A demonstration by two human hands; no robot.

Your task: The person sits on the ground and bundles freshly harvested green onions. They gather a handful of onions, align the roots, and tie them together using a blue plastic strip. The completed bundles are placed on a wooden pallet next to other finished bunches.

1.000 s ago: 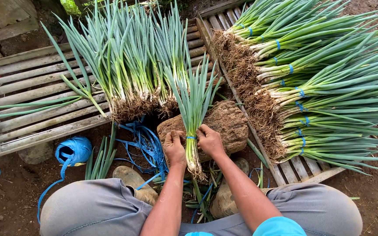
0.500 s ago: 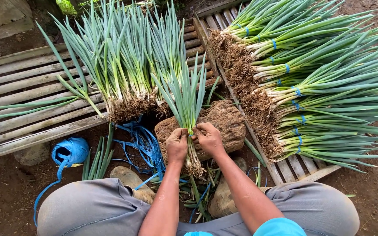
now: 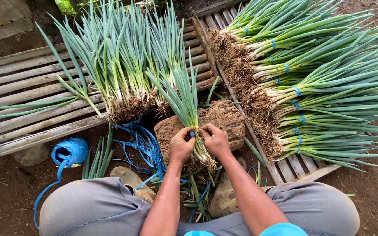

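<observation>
My left hand (image 3: 181, 145) and my right hand (image 3: 215, 140) grip a small bunch of green onions (image 3: 186, 101) over a brown stone (image 3: 226, 118). A blue string (image 3: 192, 133) wraps the bunch between my fingers. The bunch tilts, leaves up to the left, muddy roots (image 3: 206, 161) down to the right beside my right hand.
Loose green onions (image 3: 119, 61) lie on a slatted wooden rack (image 3: 22, 91) at left. Tied bunches (image 3: 320, 83) with blue bands are stacked on a second rack (image 3: 294, 168) at right. A blue string roll (image 3: 71, 150) and loose blue string (image 3: 147, 144) lie on the dirt. My knees frame the bottom.
The bunch has tilted: its roots swung right under my right hand and its leaves leaned left. Both hands stayed on the blue string around it.
</observation>
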